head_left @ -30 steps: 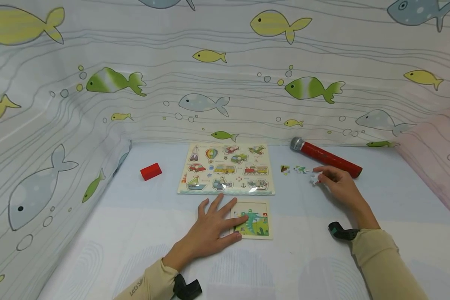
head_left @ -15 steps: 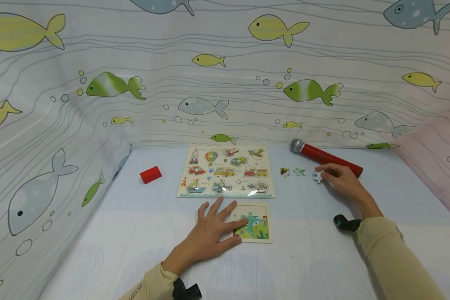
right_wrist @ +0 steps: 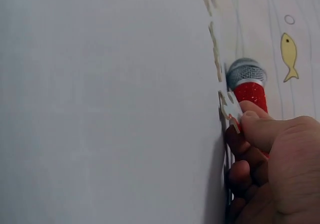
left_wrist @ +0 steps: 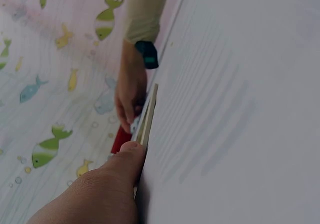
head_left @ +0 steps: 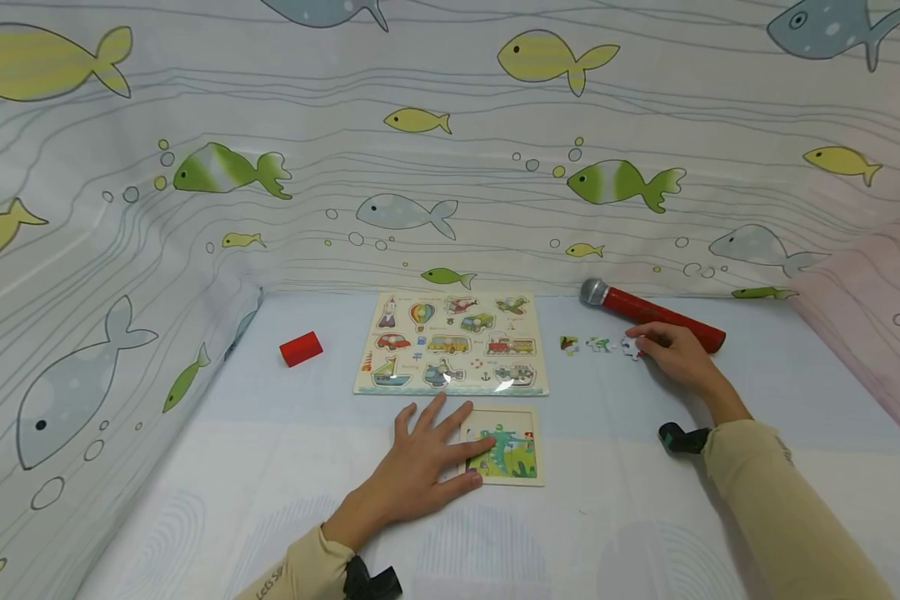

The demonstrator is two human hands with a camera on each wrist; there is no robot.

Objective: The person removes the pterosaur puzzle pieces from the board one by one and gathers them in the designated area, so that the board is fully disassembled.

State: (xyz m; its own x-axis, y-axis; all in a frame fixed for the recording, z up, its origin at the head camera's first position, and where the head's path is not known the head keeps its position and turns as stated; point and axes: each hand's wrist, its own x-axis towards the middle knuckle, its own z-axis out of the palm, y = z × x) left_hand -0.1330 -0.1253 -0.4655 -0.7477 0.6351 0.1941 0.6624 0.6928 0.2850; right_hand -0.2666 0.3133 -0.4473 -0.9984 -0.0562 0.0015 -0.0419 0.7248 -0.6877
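In the head view my left hand [head_left: 416,471] lies with spread fingers over the left side of a small framed jigsaw puzzle [head_left: 521,468]. The picture on it is a green dinosaur-like figure, partly covered by the fingers. The left wrist view has the thumb [left_wrist: 131,146] against the frame's edge [left_wrist: 150,114]. At the right, my right hand [head_left: 675,354] pinches a pale jigsaw piece [right_wrist: 231,108] between thumb and fingers, close over the table. Left of it lie two more jigsaw pieces, one brown and green [head_left: 568,344], the other white and green [head_left: 598,344].
A larger vehicle picture board [head_left: 450,358] lies behind the small puzzle. Behind my right hand is a red microphone [head_left: 648,315] with a silver head. A red block [head_left: 301,349] sits at the left. Fish-patterned cloth [head_left: 450,167] rises at the back and sides.
My right hand has shifted the pinched jigsaw piece slightly away from me and turned it, near the row of loose pieces. The left hand has stayed on the puzzle.
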